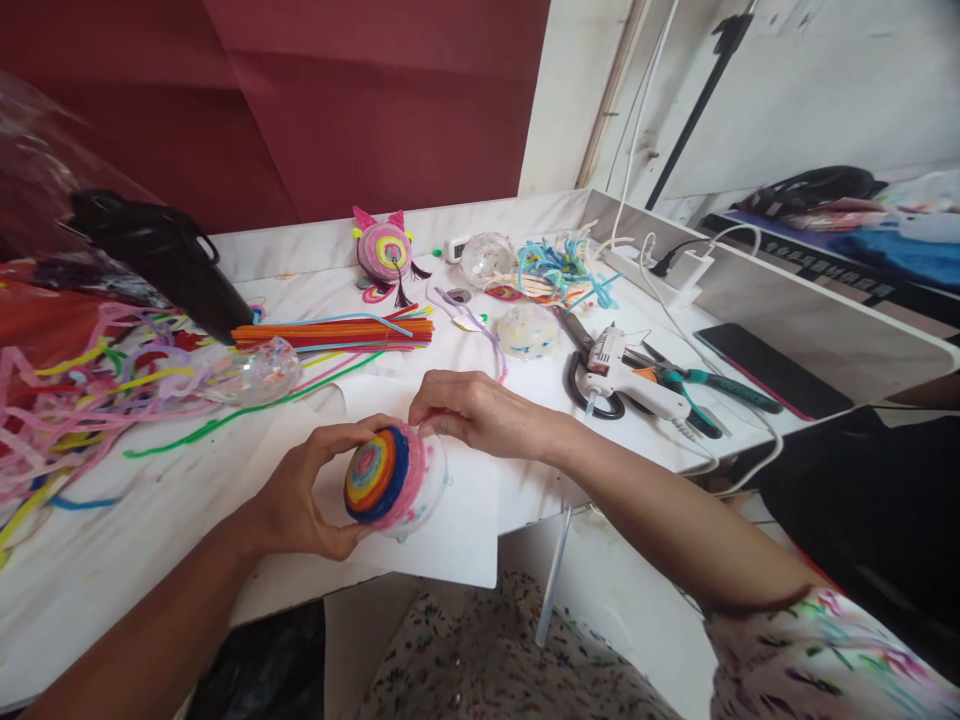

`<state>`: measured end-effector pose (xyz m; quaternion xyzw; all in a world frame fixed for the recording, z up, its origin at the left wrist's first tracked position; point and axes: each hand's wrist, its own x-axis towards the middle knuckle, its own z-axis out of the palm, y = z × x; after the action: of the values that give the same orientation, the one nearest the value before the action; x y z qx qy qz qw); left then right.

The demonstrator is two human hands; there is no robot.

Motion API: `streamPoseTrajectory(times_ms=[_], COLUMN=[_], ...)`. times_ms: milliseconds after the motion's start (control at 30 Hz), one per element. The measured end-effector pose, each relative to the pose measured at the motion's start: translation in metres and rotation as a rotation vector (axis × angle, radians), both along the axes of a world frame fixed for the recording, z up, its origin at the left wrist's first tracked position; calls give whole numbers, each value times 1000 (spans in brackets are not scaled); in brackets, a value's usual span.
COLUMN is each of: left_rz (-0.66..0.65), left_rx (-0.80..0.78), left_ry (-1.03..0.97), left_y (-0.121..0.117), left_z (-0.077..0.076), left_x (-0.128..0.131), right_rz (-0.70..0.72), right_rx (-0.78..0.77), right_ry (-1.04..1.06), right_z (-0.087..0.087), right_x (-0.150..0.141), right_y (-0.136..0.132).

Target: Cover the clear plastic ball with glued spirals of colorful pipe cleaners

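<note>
My left hand [304, 495] grips a clear ball [420, 495] wrapped in a coil of coloured pipe cleaner [375, 475], with rings of blue, orange, yellow and pink. My right hand [472, 410] rests on the ball's upper right side, fingers curled and pinched against the pink outer ring. Both hands hover over a white sheet of paper [465, 520] at the table's front edge.
A bundle of straight pipe cleaners [337, 333], a loose tangle [67, 400], clear balls [255, 372] [527, 330], a finished pink figure [384, 252], a black bottle [161, 255], scissors, a white glue gun [626, 375], pliers and a phone [772, 370] lie on the white table.
</note>
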<state>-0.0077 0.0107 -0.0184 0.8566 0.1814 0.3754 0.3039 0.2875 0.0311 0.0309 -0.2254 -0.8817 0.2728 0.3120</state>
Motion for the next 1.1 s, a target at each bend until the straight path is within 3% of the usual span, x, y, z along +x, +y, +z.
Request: streamPoseTrajectory(times_ms=[233, 600, 700, 933, 1100], left_rz=[-1, -8, -21, -49, -23], left_rx=[9, 28, 49, 28, 51], left_ry=[23, 50, 42, 45, 135], left_y=[1, 2, 2, 1, 1], left_z=[-2, -5, -4, -3, 8], left_x=[-3, -7, -6, -4, -5], right_rz=[-28, 90, 99, 163, 131], right_rx=[-210, -967, -1110, -1177, -1167], right_ry=[-15, 21, 34, 79, 112], right_z=[0, -2, -3, -13, -12], right_x=[-1, -4, -5, -4, -1], right_y=[7, 26, 29, 28, 22])
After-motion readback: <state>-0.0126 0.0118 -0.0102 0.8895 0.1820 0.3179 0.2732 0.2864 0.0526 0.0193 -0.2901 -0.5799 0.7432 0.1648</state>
